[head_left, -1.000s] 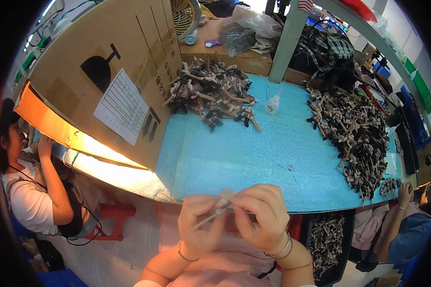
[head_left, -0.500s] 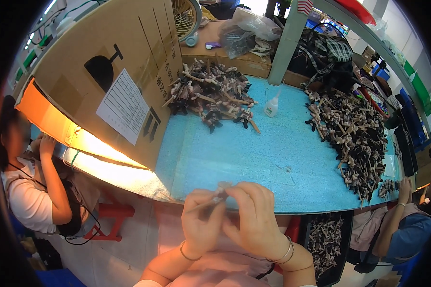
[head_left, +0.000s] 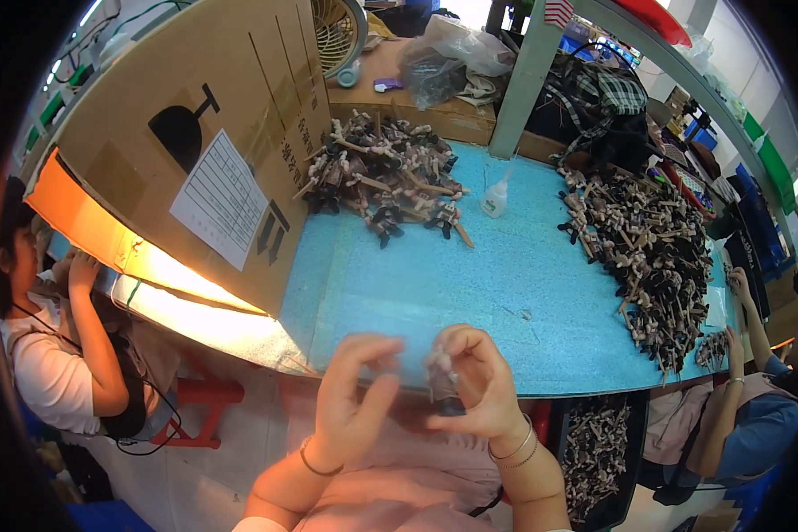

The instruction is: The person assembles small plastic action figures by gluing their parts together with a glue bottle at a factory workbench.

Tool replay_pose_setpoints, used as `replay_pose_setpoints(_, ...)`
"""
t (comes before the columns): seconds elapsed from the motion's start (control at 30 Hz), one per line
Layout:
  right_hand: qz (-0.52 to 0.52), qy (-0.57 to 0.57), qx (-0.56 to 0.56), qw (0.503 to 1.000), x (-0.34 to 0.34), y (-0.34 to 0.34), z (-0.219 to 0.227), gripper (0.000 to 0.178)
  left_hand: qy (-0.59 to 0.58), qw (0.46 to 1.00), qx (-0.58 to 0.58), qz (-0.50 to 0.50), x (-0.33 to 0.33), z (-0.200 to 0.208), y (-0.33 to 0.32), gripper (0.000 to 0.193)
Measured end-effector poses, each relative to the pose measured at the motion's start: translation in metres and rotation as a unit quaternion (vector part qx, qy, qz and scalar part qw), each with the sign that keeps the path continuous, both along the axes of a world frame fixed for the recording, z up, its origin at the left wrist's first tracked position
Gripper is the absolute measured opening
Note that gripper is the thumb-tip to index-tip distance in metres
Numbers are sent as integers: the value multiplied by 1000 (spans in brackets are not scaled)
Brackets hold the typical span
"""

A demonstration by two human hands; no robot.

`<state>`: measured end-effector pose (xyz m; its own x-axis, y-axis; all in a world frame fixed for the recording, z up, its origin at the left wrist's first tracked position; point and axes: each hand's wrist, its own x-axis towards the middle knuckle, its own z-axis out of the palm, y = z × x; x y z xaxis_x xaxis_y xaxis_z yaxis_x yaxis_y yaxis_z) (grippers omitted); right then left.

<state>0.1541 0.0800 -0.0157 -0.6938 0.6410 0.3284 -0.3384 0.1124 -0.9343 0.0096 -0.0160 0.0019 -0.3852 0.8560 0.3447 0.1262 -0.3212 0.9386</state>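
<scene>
My right hand (head_left: 486,383) is closed around a small figurine (head_left: 442,379) with a pale upper part and a dark base, held upright at the table's near edge. My left hand (head_left: 353,390) is just left of it, thumb and fingers apart, nothing seen between them; its fingertips are smeared by motion. On the blue tabletop (head_left: 399,293) beyond lies a heap of similar figurines with flat wooden-looking sticks (head_left: 381,173). A larger heap of dark figurines (head_left: 652,257) spreads along the right side. Between the heaps stands a small white dropper bottle (head_left: 496,199).
A large cardboard box (head_left: 230,106) walls off the left side, with an orange-lit flap. A grey post (head_left: 529,84) rises at the back. Below the table at right is a black crate (head_left: 634,470) of small parts. Co-workers sit left (head_left: 62,355) and right (head_left: 745,426).
My hands were together on the figurine and a thin stick; now they are apart. My left hand has moved left off it, and the figurine stays in my right hand, turned upright.
</scene>
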Motion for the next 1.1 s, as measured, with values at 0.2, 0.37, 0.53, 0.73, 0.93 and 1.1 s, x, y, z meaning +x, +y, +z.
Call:
replay_pose_setpoints(0.2, 103, 120, -146, 977, 0, -5, 3, 69, 66, 995, 28, -74, 6, 3, 7, 22)
replay_pose_setpoints(0.37, 114, 131, -130, 976, 0, -7, 2, 69, 101, 992, 71, -17, 18, -2, 0, 24)
replay_pose_setpoints(0.53, 94, 138, -165, 972, 0, -10, -6, 71, 100, 991, 86, 30, 24, 4, 3, 38)
replay_pose_setpoints(0.73, 71, 105, -204, 971, 1, -12, -7, 72, 80, 995, 40, 34, 26, -6, 4, 41)
replay_pose_setpoints(0.93, 25, 67, -195, 978, 5, -15, -1, 73, 123, 992, 21, -5, 22, -7, 6, 44)
replay_pose_setpoints(1.1, 14, 54, -174, 983, 11, -15, 1, 73, 78, 995, 8, -55, 25, -5, 2, 55)
